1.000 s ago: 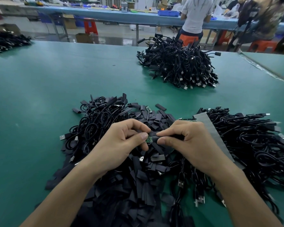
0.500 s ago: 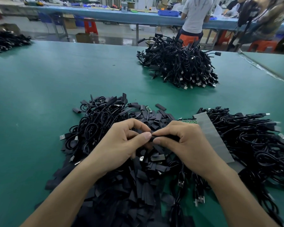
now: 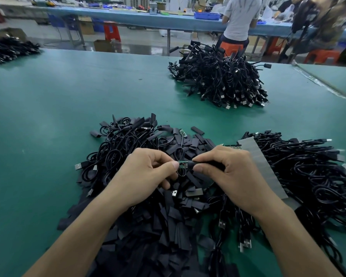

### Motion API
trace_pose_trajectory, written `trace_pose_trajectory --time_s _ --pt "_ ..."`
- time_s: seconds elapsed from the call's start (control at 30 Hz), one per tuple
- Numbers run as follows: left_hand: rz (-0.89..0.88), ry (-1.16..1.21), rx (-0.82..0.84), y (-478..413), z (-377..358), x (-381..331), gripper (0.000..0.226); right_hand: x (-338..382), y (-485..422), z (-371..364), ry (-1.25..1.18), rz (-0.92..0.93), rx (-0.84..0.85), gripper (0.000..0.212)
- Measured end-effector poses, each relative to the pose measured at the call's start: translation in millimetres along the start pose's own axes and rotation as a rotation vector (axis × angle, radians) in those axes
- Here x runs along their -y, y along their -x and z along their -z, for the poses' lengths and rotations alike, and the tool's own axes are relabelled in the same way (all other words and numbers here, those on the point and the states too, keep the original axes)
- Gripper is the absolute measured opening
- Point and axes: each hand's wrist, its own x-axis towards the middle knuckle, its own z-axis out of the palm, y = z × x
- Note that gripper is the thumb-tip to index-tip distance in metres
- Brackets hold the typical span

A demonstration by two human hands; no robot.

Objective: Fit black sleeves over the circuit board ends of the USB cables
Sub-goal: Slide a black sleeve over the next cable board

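My left hand pinches a small green circuit board at the end of a black USB cable. My right hand pinches a black sleeve whose mouth meets the board's right end; part of the board still shows green between my thumbs. Both hands hover over a heap of loose black sleeves. Unsleeved cables lie in a pile at the right, some with bare boards showing.
A grey flat sheet lies over the right cable pile. A tall pile of cables sits far centre-right on the green table; another dark pile is at far left. People work at a blue bench behind.
The hands had closed together over the board half a second ago; now they have drawn slightly apart and the green board shows again between them.
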Motion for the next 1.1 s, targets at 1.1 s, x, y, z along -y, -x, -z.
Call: trace_pose_trajectory --time_s 1.1 --pt "-0.105 -0.186 0.098 1.4 -1.1 1.4 0.022 -0.2 6.1 -7.0 0.141 0.143 0.05 0.032"
